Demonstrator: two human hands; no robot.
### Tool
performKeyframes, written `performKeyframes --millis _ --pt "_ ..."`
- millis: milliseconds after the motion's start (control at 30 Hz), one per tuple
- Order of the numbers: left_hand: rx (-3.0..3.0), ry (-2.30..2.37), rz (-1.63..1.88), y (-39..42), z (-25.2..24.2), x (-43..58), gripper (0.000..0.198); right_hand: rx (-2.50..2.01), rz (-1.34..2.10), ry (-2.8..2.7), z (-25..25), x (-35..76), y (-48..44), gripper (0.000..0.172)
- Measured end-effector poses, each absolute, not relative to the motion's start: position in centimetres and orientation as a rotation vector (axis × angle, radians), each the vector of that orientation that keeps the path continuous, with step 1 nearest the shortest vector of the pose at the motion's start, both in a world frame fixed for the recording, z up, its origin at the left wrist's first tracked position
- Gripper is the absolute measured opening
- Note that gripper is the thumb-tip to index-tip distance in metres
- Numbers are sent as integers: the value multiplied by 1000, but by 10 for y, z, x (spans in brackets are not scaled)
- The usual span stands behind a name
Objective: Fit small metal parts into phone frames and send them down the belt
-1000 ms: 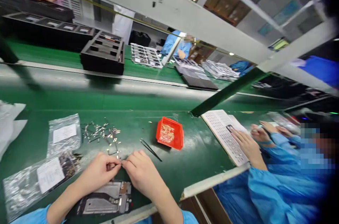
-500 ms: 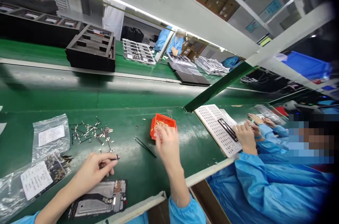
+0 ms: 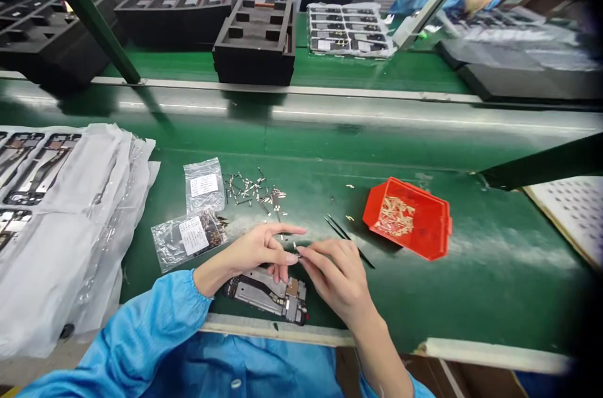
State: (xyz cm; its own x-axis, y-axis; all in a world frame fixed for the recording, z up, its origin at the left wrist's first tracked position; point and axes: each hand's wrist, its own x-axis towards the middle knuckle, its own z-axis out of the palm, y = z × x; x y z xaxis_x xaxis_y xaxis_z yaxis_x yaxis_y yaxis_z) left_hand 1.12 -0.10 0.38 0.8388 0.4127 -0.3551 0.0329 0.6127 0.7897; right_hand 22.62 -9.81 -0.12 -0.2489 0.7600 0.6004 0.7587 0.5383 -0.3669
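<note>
My right hand [image 3: 332, 279] pinches a tiny metal part [image 3: 298, 251] between thumb and fingertips. My left hand [image 3: 249, 252] lies just left of it, fingers spread, holding nothing I can see. Under both hands sits a phone mid-frame with a circuit board [image 3: 266, 297], partly hidden by my fingers. Black tweezers [image 3: 348, 238] lie on the green belt to the right of my fingertips. Beyond them stands a red tray [image 3: 407, 219] of small gold-coloured parts. Loose metal parts [image 3: 249, 189] are scattered above my hands.
Two labelled plastic bags [image 3: 191, 238] lie left of my hands, beside a white plastic sheet [image 3: 70, 228] with phone frames. Black foam trays [image 3: 257, 34] stand on the far belt. A perforated white board [image 3: 565, 216] lies at the right edge.
The view has swung round and levelled. My right hand has come back from the red tray to meet my left above the phone frame. The co-worker's arms have left the view.
</note>
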Motion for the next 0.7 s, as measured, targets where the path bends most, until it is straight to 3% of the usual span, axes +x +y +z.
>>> performKeyframes --millis 133,233,333,400,533,700 --pt "984 573 244 -8 14 5 88 -1309 97 -1955 4 228 -105 23" --pt "1290 797 405 -30 21 -13 63 -1487 482 -1783 2 227 -116 9" --pt "1778 943 525 -59 23 -36 38 -1550 919 -1661 -8 223 -129 20" --pt "2079 954 484 -76 19 -47 48 -1559 1034 -1651 -17 219 -135 26" --pt "2317 1003 287 -91 4 -56 99 -1577 983 -1686 -26 212 -140 28" --pt "2325 1023 301 -93 -8 -57 102 -1564 891 -1721 -25 209 -140 23"
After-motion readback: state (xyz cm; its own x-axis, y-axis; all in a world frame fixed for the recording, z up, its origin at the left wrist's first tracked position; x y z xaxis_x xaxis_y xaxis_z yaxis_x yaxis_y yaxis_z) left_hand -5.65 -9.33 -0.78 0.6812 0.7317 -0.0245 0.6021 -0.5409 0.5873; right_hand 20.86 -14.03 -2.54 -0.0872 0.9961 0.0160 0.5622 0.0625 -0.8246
